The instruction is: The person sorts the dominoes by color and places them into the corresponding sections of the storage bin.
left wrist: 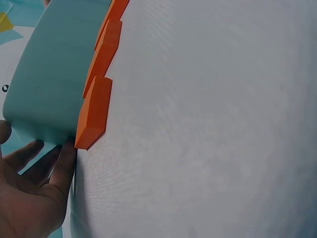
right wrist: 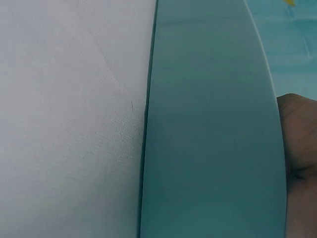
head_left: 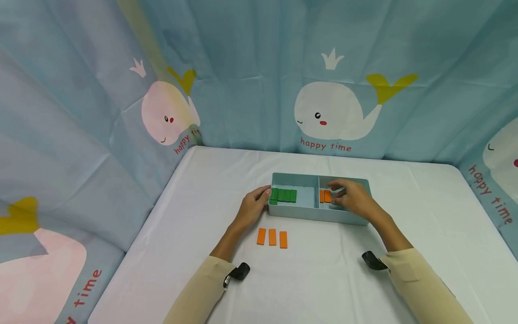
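Observation:
A blue-green two-compartment box stands on the table. Several green tiles lie in its left compartment, and orange tiles are in the right one. My left hand rests against the box's left end; in the left wrist view its extended fingers touch the end wall. Over the right compartment, my right hand reaches in beside the orange tiles, thumb and fingers apart, with nothing visible between them. The box wall hides most of this hand in the right wrist view.
Three orange tiles lie in a row on the white tablecloth, in front of the box. A divider separates the two compartments. Behind the table hangs a blue curtain printed with whales.

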Demonstrator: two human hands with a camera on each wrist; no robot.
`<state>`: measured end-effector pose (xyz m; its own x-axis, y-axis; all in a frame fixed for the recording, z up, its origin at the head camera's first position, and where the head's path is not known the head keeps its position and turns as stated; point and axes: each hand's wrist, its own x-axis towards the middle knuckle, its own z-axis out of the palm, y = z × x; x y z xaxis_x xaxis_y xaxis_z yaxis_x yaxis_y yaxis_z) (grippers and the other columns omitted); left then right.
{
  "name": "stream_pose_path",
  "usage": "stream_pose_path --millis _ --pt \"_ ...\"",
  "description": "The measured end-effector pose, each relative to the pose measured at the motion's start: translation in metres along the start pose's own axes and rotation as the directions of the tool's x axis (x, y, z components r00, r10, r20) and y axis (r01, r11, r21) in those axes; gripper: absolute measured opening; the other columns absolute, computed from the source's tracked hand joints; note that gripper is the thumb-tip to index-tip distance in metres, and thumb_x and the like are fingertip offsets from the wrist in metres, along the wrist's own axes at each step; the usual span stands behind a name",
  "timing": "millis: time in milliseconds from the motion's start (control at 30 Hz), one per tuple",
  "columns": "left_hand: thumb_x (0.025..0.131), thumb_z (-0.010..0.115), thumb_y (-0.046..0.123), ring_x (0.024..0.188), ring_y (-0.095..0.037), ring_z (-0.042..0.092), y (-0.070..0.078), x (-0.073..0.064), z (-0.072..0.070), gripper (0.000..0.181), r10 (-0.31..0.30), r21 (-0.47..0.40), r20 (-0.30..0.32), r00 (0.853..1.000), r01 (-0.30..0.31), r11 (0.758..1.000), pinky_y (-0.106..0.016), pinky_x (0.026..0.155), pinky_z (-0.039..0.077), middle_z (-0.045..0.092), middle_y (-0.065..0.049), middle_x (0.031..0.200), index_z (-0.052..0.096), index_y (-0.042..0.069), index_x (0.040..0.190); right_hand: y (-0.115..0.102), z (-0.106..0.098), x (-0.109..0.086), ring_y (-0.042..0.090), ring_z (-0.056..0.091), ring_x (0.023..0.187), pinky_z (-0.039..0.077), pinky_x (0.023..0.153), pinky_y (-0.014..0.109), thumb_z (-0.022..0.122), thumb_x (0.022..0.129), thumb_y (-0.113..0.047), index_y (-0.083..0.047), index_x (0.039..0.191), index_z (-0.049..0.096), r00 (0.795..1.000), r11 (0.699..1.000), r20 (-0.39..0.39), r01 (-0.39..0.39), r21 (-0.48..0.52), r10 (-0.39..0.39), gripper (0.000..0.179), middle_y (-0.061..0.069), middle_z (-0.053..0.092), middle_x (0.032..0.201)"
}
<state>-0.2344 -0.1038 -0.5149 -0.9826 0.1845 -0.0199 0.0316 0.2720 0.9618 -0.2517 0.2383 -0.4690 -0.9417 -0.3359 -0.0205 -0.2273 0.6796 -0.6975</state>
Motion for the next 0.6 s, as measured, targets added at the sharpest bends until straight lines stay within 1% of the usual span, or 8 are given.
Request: stream_pose_path --millis 200,367,467,600 --pt "0.112 0.051 0.047 0.141 -0.025 0.057 0.000 0.000 0.000 0.059 0.008 -0.003 0.000 1.000 -0.008 1.000 -0.041 0.107 0.057 0.056 -0.010 0.157 0.052 0.009 0.157 -0.004 -0.001 -0.007 0.040 0.071 0.114 0.064 0.088 0.049 0.073 0.098 -0.001 0.000 0.143 0.062 1.000 1.000 -0.022 0.007 0.014 -0.007 0.046 0.025 0.066 0.136" --pt "0.112 0.051 0.048 0.140 -0.025 0.057 0.000 0.000 0.001 0.058 0.006 -0.003 -0.005 1.000 -0.006 1.000 -0.040 0.107 0.058 0.057 -0.009 0.156 0.053 0.010 0.157 -0.006 0.000 -0.013 0.038 0.072 0.113 0.063 0.088 0.051 0.074 0.099 -0.004 -0.004 0.143 0.064 0.999 1.000 -0.049 0.010 0.021 -0.009 0.045 0.023 0.068 0.135" --pt "0.112 0.051 0.048 0.140 -0.024 0.057 0.000 0.000 0.001 0.058 0.003 -0.003 -0.007 1.000 -0.003 1.000 -0.040 0.107 0.058 0.057 -0.009 0.156 0.054 0.010 0.156 -0.007 0.000 -0.016 0.036 0.073 0.111 0.063 0.087 0.048 0.075 0.099 -0.005 -0.005 0.142 0.065 0.997 1.000 -0.070 0.017 0.022 -0.016 0.044 0.021 0.070 0.132" --pt "0.112 0.051 0.048 0.140 -0.023 0.057 0.001 0.000 0.001 0.059 0.002 -0.007 0.000 1.000 -0.002 1.000 -0.040 0.107 0.058 0.057 -0.009 0.156 0.053 0.010 0.157 -0.010 0.002 -0.019 0.035 0.074 0.107 0.064 0.082 0.041 0.076 0.097 -0.004 -0.005 0.141 0.065 0.995 0.999 -0.099 0.037 0.027 -0.034 0.045 0.021 0.071 0.129"
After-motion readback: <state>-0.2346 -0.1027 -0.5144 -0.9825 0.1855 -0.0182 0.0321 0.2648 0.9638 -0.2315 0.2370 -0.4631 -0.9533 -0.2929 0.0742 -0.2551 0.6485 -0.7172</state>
